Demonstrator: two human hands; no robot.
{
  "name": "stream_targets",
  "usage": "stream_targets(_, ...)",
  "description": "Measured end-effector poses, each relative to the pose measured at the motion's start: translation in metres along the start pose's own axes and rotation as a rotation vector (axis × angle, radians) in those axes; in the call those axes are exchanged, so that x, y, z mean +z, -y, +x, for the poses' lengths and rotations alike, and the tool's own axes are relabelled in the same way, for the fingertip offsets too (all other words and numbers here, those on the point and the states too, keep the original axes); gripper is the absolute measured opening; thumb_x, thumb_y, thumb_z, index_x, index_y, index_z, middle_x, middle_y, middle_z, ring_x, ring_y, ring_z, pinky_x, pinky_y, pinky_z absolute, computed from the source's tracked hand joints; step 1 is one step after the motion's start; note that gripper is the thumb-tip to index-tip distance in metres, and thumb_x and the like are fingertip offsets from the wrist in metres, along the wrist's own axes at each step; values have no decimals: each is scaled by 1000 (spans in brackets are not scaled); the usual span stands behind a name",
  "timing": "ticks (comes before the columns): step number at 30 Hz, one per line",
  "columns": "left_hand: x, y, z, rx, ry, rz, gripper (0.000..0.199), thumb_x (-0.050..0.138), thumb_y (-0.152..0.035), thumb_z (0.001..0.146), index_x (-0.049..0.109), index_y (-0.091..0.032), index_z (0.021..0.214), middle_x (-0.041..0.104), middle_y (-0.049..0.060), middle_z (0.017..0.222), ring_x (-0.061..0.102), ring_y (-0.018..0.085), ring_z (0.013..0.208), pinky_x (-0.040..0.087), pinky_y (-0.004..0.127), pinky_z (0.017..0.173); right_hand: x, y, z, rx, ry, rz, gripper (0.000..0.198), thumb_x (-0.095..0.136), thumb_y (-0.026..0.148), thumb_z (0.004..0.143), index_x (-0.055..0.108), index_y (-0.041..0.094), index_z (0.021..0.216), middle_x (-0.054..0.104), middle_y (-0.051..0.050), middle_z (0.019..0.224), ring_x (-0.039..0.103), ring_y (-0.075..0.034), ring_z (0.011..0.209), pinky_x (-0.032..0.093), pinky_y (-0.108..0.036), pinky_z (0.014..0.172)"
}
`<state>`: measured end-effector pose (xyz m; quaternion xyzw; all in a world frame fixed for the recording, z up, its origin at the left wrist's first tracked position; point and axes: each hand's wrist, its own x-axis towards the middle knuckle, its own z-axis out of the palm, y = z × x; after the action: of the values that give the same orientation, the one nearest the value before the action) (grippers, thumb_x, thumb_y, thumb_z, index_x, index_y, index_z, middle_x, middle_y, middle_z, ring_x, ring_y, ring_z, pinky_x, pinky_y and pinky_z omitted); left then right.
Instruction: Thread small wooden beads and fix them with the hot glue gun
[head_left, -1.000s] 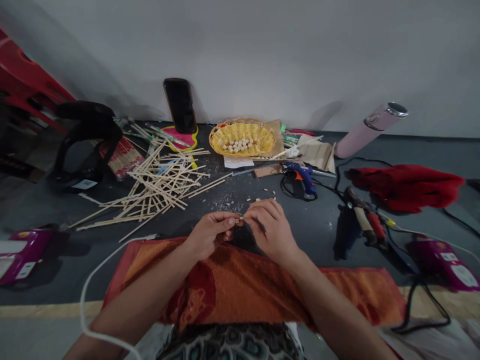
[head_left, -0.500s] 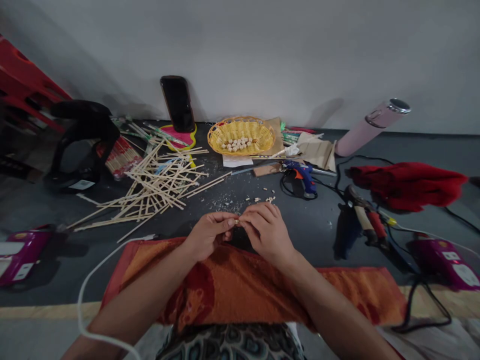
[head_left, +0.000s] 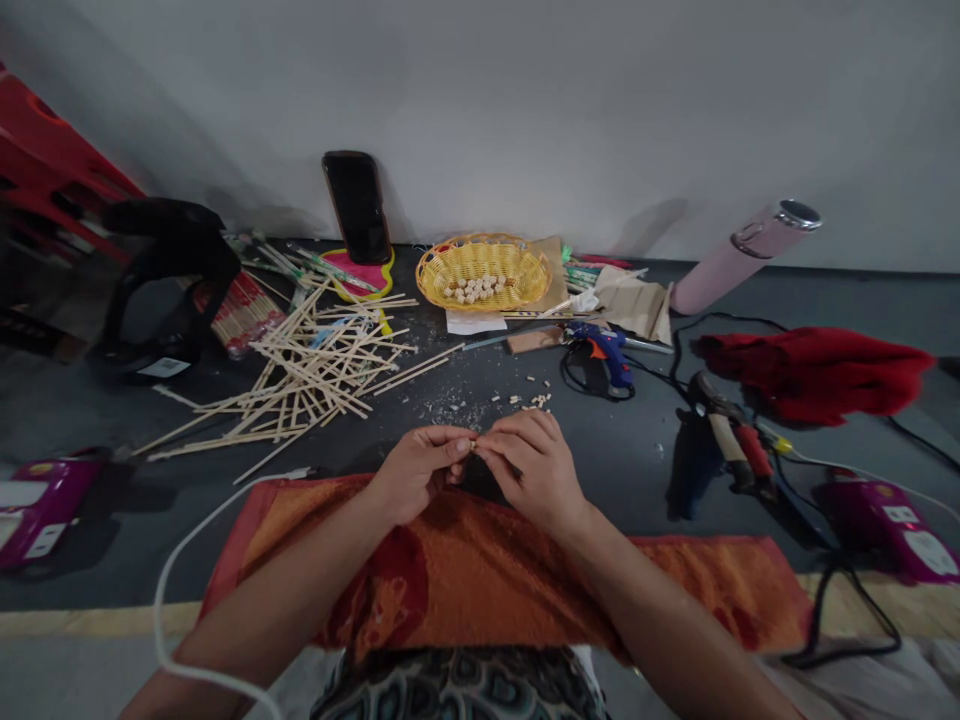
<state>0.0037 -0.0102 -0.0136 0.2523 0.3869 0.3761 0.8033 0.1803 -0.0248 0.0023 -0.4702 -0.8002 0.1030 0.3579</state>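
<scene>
Both hands meet over the far edge of an orange terry towel point(head_left: 480, 570) spread across the lap: the left hand point(head_left: 417, 471) and the right hand point(head_left: 534, 466) pinch between their fingertips a tiny pale wooden piece point(head_left: 472, 444), held just above the dark grey work surface point(head_left: 637, 455) (it is too small to tell whether it is one bead or a short cut of stick, and which hand carries most of it I cannot tell). As for progress, the yellow woven plastic basket point(head_left: 517, 290) at the back already holds a small heap of pale round wooden beads point(head_left: 474, 290), which reads as finished pieces, and a scatter of small pale wood offcuts and dust point(head_left: 517, 402) lies just beyond the hands. A large loose pile of thin bamboo sticks point(head_left: 315, 370) to the left looks unused, so in my judgement much of the stock remains. To the right lie a blue and orange glue gun point(head_left: 604, 350) and a wooden-handled tool with red grip point(head_left: 731, 445), neither touched by either hand.
</scene>
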Motion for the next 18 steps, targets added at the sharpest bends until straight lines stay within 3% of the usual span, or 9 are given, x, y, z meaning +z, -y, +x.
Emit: stream_targets(18, 0, -1, -1, -29, -2, 19, 25, 78, -25, 63, 71, -11, 82, 59, 1, 58, 50, 7, 50, 38, 21, 53, 0, -1, 0, -49, 13, 17, 10, 59, 20, 83, 64, 23, 91, 67, -3, 91, 55, -18, 88, 41, -36, 83)
